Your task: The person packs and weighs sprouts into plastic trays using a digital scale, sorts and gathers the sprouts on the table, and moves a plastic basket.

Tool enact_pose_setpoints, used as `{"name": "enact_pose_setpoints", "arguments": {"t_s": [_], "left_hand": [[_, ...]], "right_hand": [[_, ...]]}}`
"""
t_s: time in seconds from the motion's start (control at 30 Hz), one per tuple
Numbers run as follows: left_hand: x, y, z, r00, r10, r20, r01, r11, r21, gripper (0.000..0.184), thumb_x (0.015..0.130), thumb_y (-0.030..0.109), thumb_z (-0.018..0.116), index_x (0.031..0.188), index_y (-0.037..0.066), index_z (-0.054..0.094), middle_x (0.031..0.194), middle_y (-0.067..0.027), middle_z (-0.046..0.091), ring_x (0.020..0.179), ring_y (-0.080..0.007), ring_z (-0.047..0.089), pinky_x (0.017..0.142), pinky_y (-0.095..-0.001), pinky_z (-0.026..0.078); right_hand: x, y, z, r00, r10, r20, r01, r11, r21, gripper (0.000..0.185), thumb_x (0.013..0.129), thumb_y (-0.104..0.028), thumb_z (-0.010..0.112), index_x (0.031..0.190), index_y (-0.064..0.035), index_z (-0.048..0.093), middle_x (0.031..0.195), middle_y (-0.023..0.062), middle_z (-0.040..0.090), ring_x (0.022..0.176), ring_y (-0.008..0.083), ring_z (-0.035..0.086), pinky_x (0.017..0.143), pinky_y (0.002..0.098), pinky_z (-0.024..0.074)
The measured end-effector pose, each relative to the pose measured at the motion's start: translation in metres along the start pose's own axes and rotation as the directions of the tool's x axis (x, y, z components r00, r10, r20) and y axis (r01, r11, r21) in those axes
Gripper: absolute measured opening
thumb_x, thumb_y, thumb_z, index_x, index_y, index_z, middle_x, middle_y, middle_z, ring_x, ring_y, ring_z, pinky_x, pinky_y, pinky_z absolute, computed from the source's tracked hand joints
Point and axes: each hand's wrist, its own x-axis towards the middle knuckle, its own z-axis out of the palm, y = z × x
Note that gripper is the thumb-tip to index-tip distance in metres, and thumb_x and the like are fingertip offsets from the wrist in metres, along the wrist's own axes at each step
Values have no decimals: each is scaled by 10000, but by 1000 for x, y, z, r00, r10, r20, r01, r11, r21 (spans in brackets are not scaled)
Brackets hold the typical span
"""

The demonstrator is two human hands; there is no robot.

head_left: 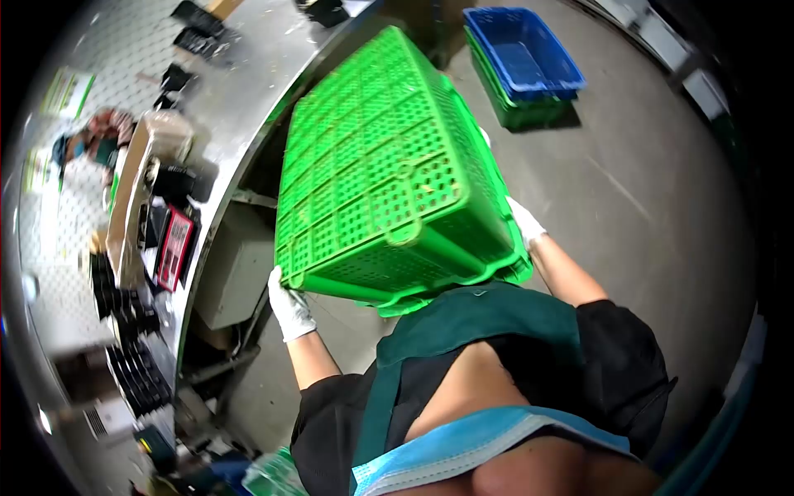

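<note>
A large green perforated plastic crate [372,157] is held in front of my chest, tipped so that its ribbed base faces up and to the left. My left hand [289,307], in a white glove, is closed on the crate's lower left corner. On the other side, my right hand [524,221], also white-gloved, grips near the crate's rim; its fingers are partly hidden behind the crate. The inside of the crate is out of sight. Its near rim is close to my dark green apron [480,331].
A metal worktable [248,74] curves along the left, bearing black trays [136,380], a cardboard box [132,207] and a red-framed device [174,248]. Beyond it is another person [107,136]. A blue crate [525,54] stacked on a green one [529,114] stands on the floor.
</note>
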Motion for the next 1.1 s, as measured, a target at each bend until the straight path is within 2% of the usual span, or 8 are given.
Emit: {"name": "enact_pose_setpoints", "arguments": {"t_s": [0.27,0.43,0.47,0.5,0.77,0.83,0.9,1.1], "left_hand": [[-92,12,45,890,369,267,-239,878,-415,497,837,193,538,1265,-50,468,1219,-186,576,1057,-293,605,922,-424,498],[-126,6,124,831,556,-1,-481,718,-503,554,844,239,512,1360,47,452,1308,-147,540,1146,-301,552,976,-460,445],[-134,-9,136,841,539,-53,-486,710,-510,532,856,251,508,1347,51,469,1297,-135,550,1137,-290,556,977,-448,443],[-140,-25,153,843,526,-110,-498,689,-526,512,868,263,503,1335,55,485,1286,-123,559,1129,-279,561,977,-435,441],[-180,-171,195,774,382,-504,-326,924,200,258,907,217,581,1020,-9,633,937,-90,663,849,-164,627,740,-317,516],[-221,-120,241,911,226,-345,-268,960,-79,262,937,216,523,1010,-9,634,914,-106,667,802,-171,646,664,-293,533],[-261,-117,241,875,307,-374,-314,948,44,301,960,222,466,1071,-17,613,967,-127,662,802,-194,665,644,-299,555],[-278,-82,291,829,495,-261,-531,843,-85,444,975,292,419,1286,-19,481,1244,-163,556,1096,-263,579,928,-416,492]], "right_hand": [[-21,-131,16,965,-255,57,261,933,-249,419,971,-348,513,1214,-16,591,1075,41,645,880,119,612,743,272,524],[51,-235,41,818,-335,468,509,800,-318,241,960,-203,504,1102,-38,604,931,13,619,771,89,575,663,250,505],[54,-254,57,638,-466,613,759,247,-602,240,956,-225,522,1090,-42,602,934,18,613,789,120,584,676,270,511],[43,-286,58,582,-88,808,428,878,-213,313,947,-297,540,1114,-40,604,1000,54,630,842,166,599,723,293,521],[121,-212,-90,888,255,383,-90,913,-399,373,952,-344,521,1151,-38,597,1050,75,638,914,183,601,776,312,520],[133,-209,-120,953,113,279,-22,950,-311,388,953,-356,516,1160,-37,596,1063,80,640,932,187,602,789,317,520],[109,-252,-115,807,450,382,-326,880,-347,483,946,-404,513,1245,-30,576,1122,68,640,1015,157,586,888,320,479],[45,-355,32,820,-165,548,438,797,-416,467,920,-443,568,1103,-22,652,888,36,662,742,96,601,716,252,488]]}}
